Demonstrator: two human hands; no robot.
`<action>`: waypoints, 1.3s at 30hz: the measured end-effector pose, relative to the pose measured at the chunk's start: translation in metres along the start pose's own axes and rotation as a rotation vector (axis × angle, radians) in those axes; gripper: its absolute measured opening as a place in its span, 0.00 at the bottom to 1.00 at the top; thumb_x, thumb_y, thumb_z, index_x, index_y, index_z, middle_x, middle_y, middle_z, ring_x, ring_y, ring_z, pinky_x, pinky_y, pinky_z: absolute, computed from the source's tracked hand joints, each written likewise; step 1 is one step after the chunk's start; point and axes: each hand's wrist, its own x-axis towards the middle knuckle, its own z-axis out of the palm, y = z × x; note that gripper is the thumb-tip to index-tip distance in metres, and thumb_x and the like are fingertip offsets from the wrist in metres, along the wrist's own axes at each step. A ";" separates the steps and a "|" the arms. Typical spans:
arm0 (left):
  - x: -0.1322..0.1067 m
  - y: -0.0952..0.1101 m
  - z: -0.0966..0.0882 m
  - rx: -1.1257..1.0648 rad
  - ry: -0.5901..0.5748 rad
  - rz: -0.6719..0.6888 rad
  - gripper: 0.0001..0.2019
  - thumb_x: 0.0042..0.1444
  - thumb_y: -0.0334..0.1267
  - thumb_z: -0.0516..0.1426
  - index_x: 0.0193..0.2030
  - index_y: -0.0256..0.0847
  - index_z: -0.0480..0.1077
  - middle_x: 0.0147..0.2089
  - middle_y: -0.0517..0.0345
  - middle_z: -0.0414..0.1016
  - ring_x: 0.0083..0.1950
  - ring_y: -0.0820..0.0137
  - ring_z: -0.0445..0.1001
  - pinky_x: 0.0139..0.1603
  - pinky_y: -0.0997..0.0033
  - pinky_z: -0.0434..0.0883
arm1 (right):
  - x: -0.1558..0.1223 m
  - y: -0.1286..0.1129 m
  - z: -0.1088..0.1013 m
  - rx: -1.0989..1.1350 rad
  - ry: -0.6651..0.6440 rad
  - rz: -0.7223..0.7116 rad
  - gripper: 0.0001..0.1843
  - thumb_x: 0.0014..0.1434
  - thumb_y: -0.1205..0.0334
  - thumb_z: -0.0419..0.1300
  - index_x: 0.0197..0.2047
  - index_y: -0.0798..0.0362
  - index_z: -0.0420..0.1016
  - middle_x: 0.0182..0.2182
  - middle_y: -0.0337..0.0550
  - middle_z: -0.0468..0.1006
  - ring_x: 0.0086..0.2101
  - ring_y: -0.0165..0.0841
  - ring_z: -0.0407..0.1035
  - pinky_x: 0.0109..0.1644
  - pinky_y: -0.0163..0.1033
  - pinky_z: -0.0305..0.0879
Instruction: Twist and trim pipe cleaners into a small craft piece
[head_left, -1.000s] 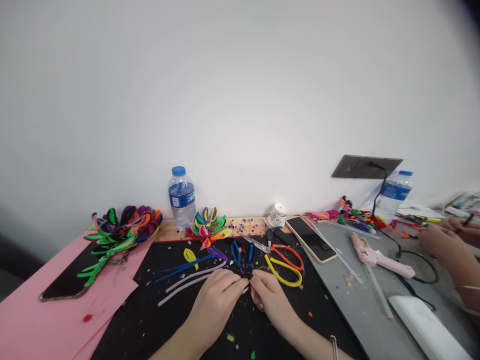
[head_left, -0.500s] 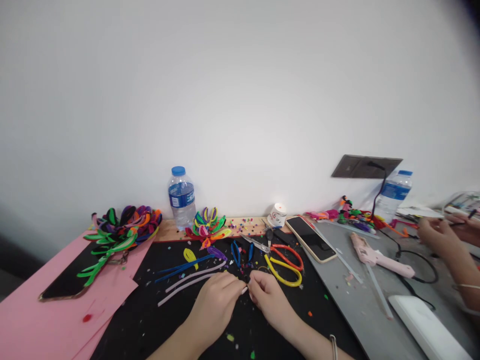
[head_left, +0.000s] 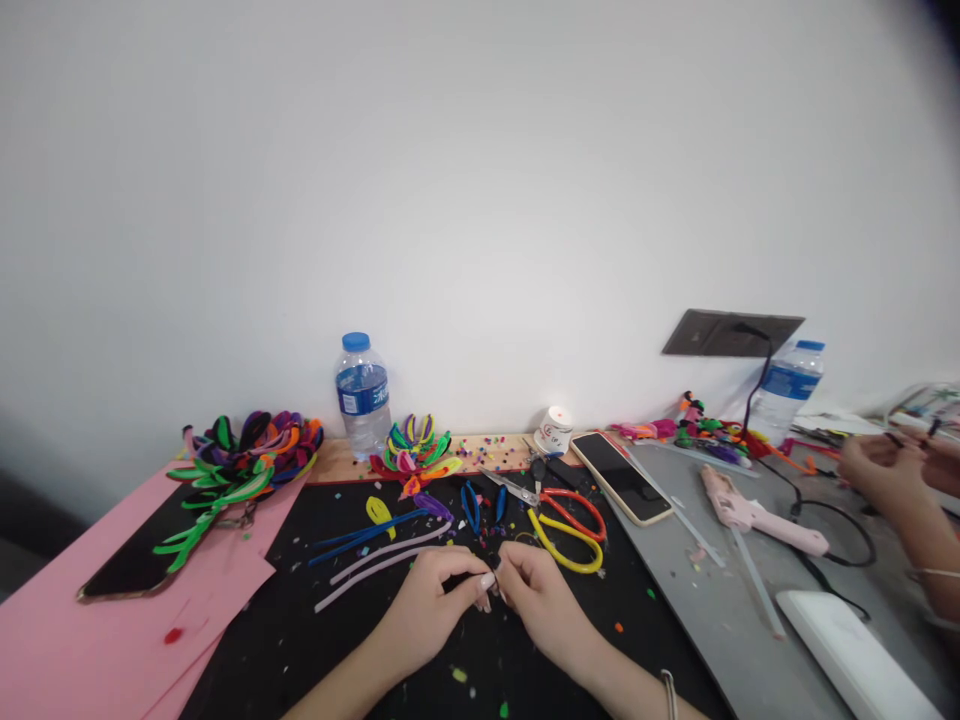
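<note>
Low over the black mat [head_left: 360,660], my left hand [head_left: 427,610] is closed in a pinch, its thumb and fingertips meeting. My right hand [head_left: 544,605] is closed just beside it, fingers curled in. Whatever is between the fingertips is small and dark; I cannot make it out. Just beyond them lie blue pipe-cleaner loops [head_left: 471,508]. Scissors [head_left: 574,525] with red and yellow handles rest beyond my right hand. Lilac pipe cleaners [head_left: 382,570], blue pipe cleaners [head_left: 360,537] and a yellow loop [head_left: 380,517] lie beyond my left hand.
Along the wall stand a water bottle [head_left: 364,395] and a paper cup [head_left: 555,430], near a phone [head_left: 622,478]. Pipe-cleaner flowers [head_left: 255,450] lie left on pink paper [head_left: 45,640]. To the right are a glue gun [head_left: 757,515], its cord, and another person's hands [head_left: 892,465].
My left hand's fingers have lifted and parted from the thumb's base, leaving a gap above the thumb. My right hand is nearly still. The other person's hands have shifted slightly.
</note>
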 end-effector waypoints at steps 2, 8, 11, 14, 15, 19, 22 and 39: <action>0.001 -0.001 -0.001 -0.100 -0.034 -0.040 0.13 0.54 0.37 0.52 0.23 0.36 0.72 0.24 0.59 0.73 0.29 0.71 0.70 0.36 0.75 0.64 | -0.001 -0.003 -0.001 0.011 -0.011 -0.003 0.18 0.59 0.60 0.47 0.18 0.53 0.52 0.16 0.31 0.54 0.20 0.24 0.47 0.22 0.31 0.43; 0.003 -0.005 -0.003 -0.216 -0.083 -0.104 0.12 0.53 0.38 0.53 0.25 0.35 0.72 0.23 0.59 0.72 0.28 0.71 0.70 0.34 0.75 0.64 | 0.001 -0.002 -0.002 0.046 -0.035 0.004 0.17 0.58 0.60 0.48 0.19 0.53 0.53 0.16 0.31 0.53 0.19 0.24 0.46 0.22 0.31 0.42; 0.003 -0.005 -0.003 -0.164 -0.043 -0.070 0.12 0.54 0.37 0.52 0.26 0.35 0.73 0.24 0.59 0.72 0.29 0.71 0.70 0.35 0.75 0.65 | 0.004 0.002 0.000 0.072 -0.046 0.008 0.18 0.59 0.60 0.46 0.19 0.53 0.53 0.16 0.31 0.53 0.19 0.24 0.47 0.22 0.31 0.43; 0.003 -0.007 -0.001 -0.162 -0.015 -0.082 0.11 0.54 0.36 0.52 0.29 0.35 0.73 0.24 0.58 0.72 0.28 0.71 0.69 0.33 0.75 0.65 | 0.007 0.003 -0.004 0.047 -0.006 -0.017 0.17 0.60 0.58 0.45 0.21 0.53 0.55 0.16 0.31 0.53 0.18 0.25 0.49 0.22 0.31 0.46; 0.003 -0.008 0.000 -0.169 -0.007 -0.090 0.11 0.54 0.36 0.52 0.29 0.34 0.73 0.25 0.58 0.72 0.28 0.71 0.69 0.33 0.75 0.65 | 0.008 0.003 -0.008 0.006 0.039 -0.036 0.15 0.60 0.58 0.45 0.23 0.53 0.56 0.16 0.31 0.54 0.18 0.25 0.50 0.22 0.31 0.48; 0.003 -0.013 0.003 -0.198 0.002 -0.113 0.11 0.54 0.38 0.52 0.30 0.33 0.72 0.25 0.57 0.71 0.27 0.71 0.69 0.31 0.75 0.66 | 0.021 0.004 -0.041 -0.328 0.331 -0.130 0.05 0.57 0.63 0.48 0.37 0.53 0.60 0.25 0.38 0.68 0.25 0.31 0.63 0.31 0.34 0.58; 0.003 -0.013 0.003 -0.200 0.002 -0.121 0.11 0.54 0.38 0.52 0.29 0.34 0.72 0.25 0.57 0.71 0.27 0.72 0.69 0.31 0.75 0.66 | 0.033 0.010 -0.076 -0.671 0.549 -0.101 0.17 0.52 0.64 0.51 0.47 0.55 0.58 0.39 0.49 0.71 0.40 0.40 0.65 0.43 0.41 0.60; 0.004 -0.007 0.002 -0.185 0.007 -0.138 0.12 0.54 0.38 0.52 0.26 0.34 0.71 0.24 0.58 0.71 0.26 0.72 0.69 0.30 0.75 0.66 | 0.040 0.025 -0.124 -1.019 0.782 0.296 0.31 0.55 0.58 0.49 0.60 0.57 0.47 0.49 0.56 0.68 0.55 0.51 0.52 0.52 0.61 0.45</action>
